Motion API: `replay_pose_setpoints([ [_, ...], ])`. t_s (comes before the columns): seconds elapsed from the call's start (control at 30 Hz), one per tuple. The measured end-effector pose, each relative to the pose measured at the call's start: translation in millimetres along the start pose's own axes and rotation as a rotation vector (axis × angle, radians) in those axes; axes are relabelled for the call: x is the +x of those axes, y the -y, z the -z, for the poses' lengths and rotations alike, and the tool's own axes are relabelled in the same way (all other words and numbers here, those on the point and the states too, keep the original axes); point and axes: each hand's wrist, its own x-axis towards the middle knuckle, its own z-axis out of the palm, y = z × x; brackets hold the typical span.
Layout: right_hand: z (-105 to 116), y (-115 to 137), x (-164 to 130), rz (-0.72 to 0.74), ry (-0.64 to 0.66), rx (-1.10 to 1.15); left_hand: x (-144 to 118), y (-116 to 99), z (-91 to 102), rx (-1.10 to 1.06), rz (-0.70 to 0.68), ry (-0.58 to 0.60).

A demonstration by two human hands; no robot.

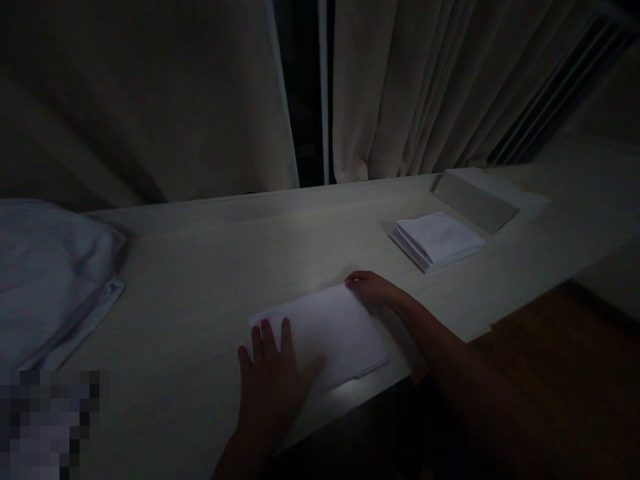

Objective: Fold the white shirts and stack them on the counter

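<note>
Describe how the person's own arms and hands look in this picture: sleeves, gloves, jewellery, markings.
Both hands are bare, with no gloves. The left hand and the right hand show no rings or watch that can be made out in the dim light. Both forearms are uncovered as far as the frame shows; no sleeve, cuff or marking is visible.

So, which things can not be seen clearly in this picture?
- Head view: the lower left corner is pixelated, hiding what lies there.
- The white sheet is partly covered by the left hand; the right hand hides its far corner.
- The folded stack: too dark to count its layers.
- The white bundle is cut off by the left edge.
- The table is cut off on the right.
</note>
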Motion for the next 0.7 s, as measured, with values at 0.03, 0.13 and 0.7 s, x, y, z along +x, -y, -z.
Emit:
replay_pose_setpoints([
  [0.03, 2, 1, 1, 0.003, 0.014, 0.002, 0, 0, 0.3, 0.006, -0.001, 0.007],
  [0.13, 7, 0, 2, 0.057, 0.059, 0.088, -1, 0, 0.3, 0.027, 0.0, 0.02],
  [0.7, 16, 11, -18, -0.128, 0.173, 0.29, -1, 3, -2.0, -0.01, -0.054, -0.016],
])
